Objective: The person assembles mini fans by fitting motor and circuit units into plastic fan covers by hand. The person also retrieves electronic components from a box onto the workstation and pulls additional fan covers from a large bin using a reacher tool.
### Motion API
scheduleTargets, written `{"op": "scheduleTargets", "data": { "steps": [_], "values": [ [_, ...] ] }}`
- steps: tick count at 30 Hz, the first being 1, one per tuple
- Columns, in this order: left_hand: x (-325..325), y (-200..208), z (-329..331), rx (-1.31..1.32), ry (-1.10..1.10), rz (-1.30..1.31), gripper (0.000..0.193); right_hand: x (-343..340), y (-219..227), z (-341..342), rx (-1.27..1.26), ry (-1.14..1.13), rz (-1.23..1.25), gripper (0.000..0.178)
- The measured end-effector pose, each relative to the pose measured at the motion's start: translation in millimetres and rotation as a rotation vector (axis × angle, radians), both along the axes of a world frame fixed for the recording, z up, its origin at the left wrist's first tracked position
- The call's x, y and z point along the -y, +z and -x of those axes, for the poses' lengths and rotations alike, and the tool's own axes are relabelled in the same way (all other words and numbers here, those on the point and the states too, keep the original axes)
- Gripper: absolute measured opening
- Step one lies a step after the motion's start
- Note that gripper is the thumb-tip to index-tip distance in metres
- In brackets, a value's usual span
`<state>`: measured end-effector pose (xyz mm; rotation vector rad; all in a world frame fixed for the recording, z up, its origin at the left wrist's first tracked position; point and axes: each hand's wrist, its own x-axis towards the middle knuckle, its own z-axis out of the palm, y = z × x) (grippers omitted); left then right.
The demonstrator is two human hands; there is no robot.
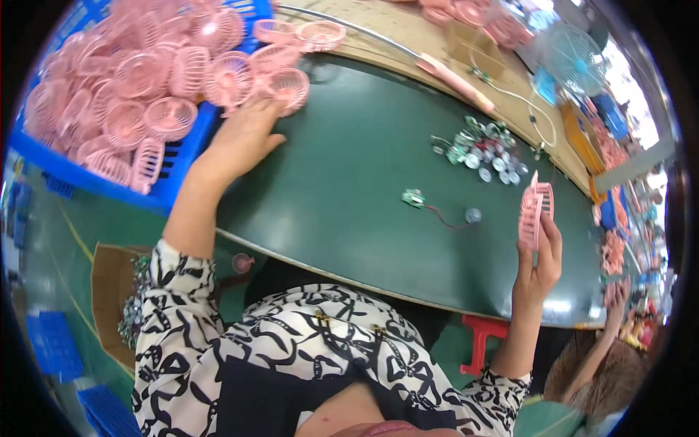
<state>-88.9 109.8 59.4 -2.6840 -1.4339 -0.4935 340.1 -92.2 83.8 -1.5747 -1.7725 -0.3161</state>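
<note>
In my raised right hand (539,264) is a round pink slatted fan cover (536,211), pinched by its lower edge and turned side-on. My left hand (251,135) reaches to the right edge of a heap of pink fan covers (138,76). Its thumb stands apart, and the fingertips touch a pink cover (287,89) at the table's far left. Between the hands, a small green circuit board (413,197) lies on the table, joined by a red wire to a small silvery round part (473,215).
The heap fills a blue plastic crate (191,156). Several circuit boards with round parts (489,149) lie beyond my right hand. A long pink piece (457,84), a cable (535,109) and a clear-bladed fan (575,60) are at the back. A co-worker's arm (601,349) is at right.
</note>
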Motion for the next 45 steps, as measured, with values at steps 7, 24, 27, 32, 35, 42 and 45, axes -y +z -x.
{"op": "scheduleTargets", "data": {
  "steps": [7, 24, 27, 32, 35, 42, 45],
  "values": [
    [50, 10, -54, 0.321, -0.131, 0.122, 0.038, -6, -37, -38, 0.455, -0.382, 0.146, 0.045],
    [94, -22, -60, 0.418, -0.346, 0.315, 0.061, -24, -46, 27, 0.322, -0.008, 0.283, 0.023],
    [94, -25, -60, 0.415, -0.3, 0.252, 0.059, -13, -54, 33, 0.256, -0.049, 0.239, 0.02],
    [98, -33, -65, 0.378, -0.376, 0.295, 0.061, -29, -33, 26, -0.012, -0.043, 0.594, 0.019],
    [107, -28, -68, 0.388, -0.401, 0.292, 0.06, -39, -27, 18, -0.191, -0.07, 0.776, 0.024],
    [87, -28, -58, 0.473, -0.381, 0.152, 0.042, -25, -37, 15, -0.143, -0.233, 0.503, 0.022],
    [87, -39, -65, 0.407, -0.393, 0.208, 0.036, -28, -42, 25, -0.104, -0.243, 0.516, 0.022]
  ]
}}
